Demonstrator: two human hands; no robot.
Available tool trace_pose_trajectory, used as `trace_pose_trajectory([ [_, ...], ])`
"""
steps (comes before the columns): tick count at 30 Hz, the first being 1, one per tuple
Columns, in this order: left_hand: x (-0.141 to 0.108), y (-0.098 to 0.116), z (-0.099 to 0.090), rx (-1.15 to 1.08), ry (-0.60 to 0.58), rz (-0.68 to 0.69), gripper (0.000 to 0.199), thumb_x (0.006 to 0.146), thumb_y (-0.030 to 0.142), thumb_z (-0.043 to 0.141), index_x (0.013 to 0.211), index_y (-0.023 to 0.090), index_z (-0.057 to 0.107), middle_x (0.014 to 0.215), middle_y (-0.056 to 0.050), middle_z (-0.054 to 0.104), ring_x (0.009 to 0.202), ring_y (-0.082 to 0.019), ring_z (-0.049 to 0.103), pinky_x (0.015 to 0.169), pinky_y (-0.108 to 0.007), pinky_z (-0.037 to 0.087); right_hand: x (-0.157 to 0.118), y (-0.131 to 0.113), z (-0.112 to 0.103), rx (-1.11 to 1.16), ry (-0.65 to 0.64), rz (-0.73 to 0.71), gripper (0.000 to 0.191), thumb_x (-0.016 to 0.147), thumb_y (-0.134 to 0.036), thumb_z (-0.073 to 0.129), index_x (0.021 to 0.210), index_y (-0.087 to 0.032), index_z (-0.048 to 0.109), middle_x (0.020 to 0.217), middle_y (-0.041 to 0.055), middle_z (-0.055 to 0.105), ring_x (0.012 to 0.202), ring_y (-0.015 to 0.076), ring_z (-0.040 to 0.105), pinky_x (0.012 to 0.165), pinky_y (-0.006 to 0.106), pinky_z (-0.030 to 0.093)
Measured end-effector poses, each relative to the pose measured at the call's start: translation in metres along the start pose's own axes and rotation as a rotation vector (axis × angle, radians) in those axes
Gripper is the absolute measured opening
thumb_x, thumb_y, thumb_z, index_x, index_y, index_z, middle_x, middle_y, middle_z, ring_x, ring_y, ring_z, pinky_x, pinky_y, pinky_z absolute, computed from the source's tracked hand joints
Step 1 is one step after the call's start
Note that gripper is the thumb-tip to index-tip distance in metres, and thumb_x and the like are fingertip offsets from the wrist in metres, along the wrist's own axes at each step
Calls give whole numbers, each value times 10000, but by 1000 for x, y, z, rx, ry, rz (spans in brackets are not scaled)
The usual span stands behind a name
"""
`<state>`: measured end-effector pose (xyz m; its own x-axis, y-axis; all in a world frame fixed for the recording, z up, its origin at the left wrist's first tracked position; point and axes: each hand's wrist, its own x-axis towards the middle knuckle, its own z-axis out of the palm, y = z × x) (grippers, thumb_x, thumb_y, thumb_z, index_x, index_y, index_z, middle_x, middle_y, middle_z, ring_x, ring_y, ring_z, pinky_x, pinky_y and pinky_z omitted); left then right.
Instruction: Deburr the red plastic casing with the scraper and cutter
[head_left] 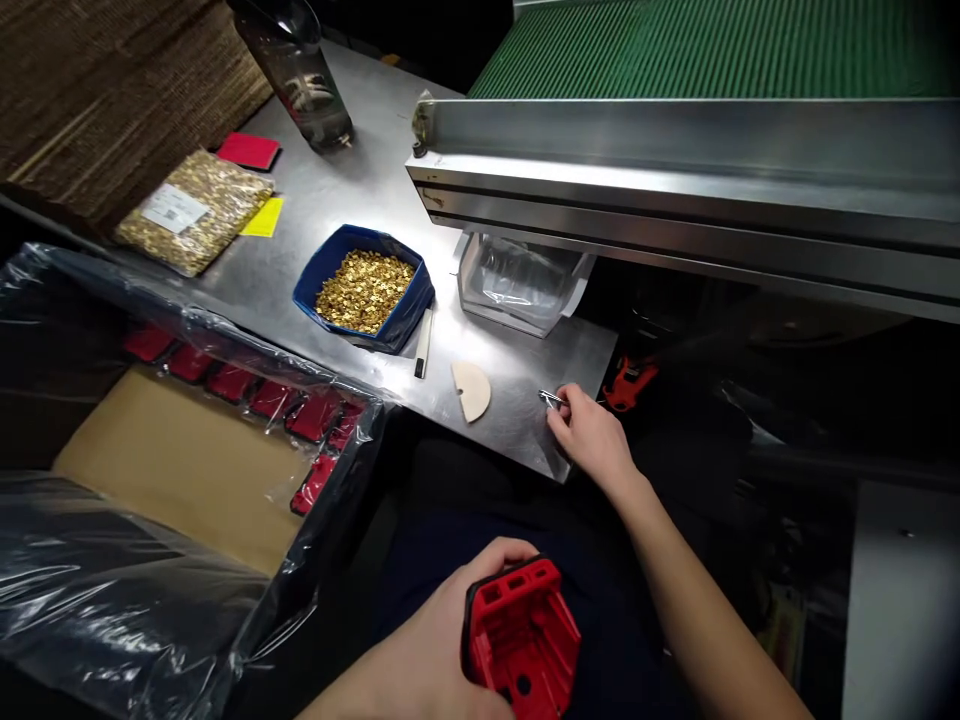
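Note:
My left hand (450,630) is wrapped round a red plastic housing (529,640) with a black outer edge, its hollow side facing up, held low over my lap. At the right front corner of the metal table (517,440), my right hand (592,435) is closed on a slim, shiny metal tool (551,398); its kind cannot be made out, as the fingers hide most of it. Left of that hand lies a pale half-round piece (472,391) with a small notch. Farther left stands a blue bin (307,285) of small gold-coloured metal parts (365,290).
A cutter-like tool (424,343) lies beside the blue bin. Behind are a grey bin (517,316) and a green ribbed conveyor (712,50). A bag of brass parts (195,212) and a bottle (319,105) stand left. A lined box (187,465) holds several red pieces (315,412).

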<state>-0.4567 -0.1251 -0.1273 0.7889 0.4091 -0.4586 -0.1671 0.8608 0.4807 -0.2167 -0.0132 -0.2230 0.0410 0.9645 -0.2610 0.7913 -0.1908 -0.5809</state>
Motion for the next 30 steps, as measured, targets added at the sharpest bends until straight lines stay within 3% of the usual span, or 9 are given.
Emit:
trace_pose_trajectory([
  [6,5,0,0,13,39,47,991,574,689,894,1333,240,443,1175,-84,605,1000,-214,571,886,-350,449,-75,-15,-46,407,-57,22,288,992,-462,574,1185,-263,649,866,-12,669,742,140,640,674,221,509],
  [9,9,-1,1,41,76,56,960,612,683,883,1338,230,448,1095,-63,596,940,-199,559,842,-335,444,-115,-30,-65,522,-110,-4,249,982,-418,616,1191,-291,659,869,-25,688,752,126,655,685,192,520],
  [12,12,0,1,53,86,89,896,652,665,874,1317,221,468,1109,-77,598,988,-235,578,886,-366,447,-138,-39,-71,536,-173,-57,239,967,-366,645,1201,-321,655,965,-19,707,841,138,683,733,190,545],
  [16,15,1,3,28,59,117,843,709,653,844,1318,212,460,1259,-129,582,1143,-304,574,984,-436,436,-145,-48,-72,491,-241,-135,267,956,-302,656,1221,-327,647,961,-8,703,803,143,680,650,201,543],
  [20,17,2,6,0,43,108,808,738,634,834,1301,205,443,1193,-108,597,1079,-277,596,933,-409,448,-147,-61,-73,456,-306,-245,241,973,-235,603,1203,-298,642,786,-30,641,601,111,589,537,219,484],
  [25,18,3,11,-39,43,110,701,775,551,847,1240,194,463,1030,-35,579,920,-186,568,822,-327,440,-152,-71,-64,396,-269,-347,187,960,-161,579,1124,-238,624,771,-17,604,599,110,557,529,235,444],
  [30,19,2,12,-92,48,109,682,774,533,857,1226,203,466,1026,-15,539,900,-157,537,795,-294,432,-154,-71,-56,370,-192,-393,225,943,-132,583,1153,-200,629,809,6,633,649,119,588,542,226,465],
])
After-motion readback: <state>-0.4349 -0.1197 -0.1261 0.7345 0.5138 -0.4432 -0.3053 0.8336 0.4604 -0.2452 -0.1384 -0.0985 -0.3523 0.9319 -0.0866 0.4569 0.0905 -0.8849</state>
